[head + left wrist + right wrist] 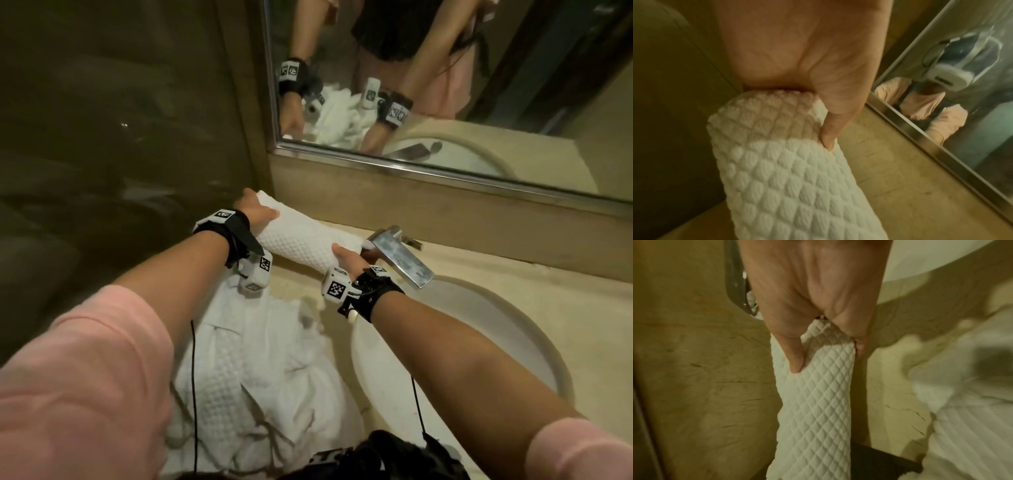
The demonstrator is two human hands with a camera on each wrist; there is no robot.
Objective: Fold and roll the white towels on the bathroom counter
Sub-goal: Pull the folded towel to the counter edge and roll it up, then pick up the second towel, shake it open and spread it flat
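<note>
Step in hand, as judged: one towel already rolled, now being carried or set at the back of the tabletop [479,274] under the mirror [445,85].

Left to right in head view: left hand [255,209] clamped on the far-left end of the rolled towel [301,241], near the dark wall; roll running diagonally toward the faucet [400,253]; right hand [349,257] clamped on the right end, just beside the faucet base. Sink basin [496,335] to the right. Pile of unrolled white towels [260,359] near the body, left of the basin, still to do.

Both grips clenched round the roll: left wrist view gives thumb [830,134] pressing into the waffle weave, right wrist view gives thumb [795,360] dented into the fabric plus fingers wrapped at the other side.

Next move, as judged: lower the roll flat against the back edge, keep the loose flap underneath so no unrolling, release both ends, then reach for the pile.

Only the head view shows both hands, the pile, the faucet proximity. Only the wrist views show thumb placement. Contact of roll with tabletop: cannot tell from any view.
</note>
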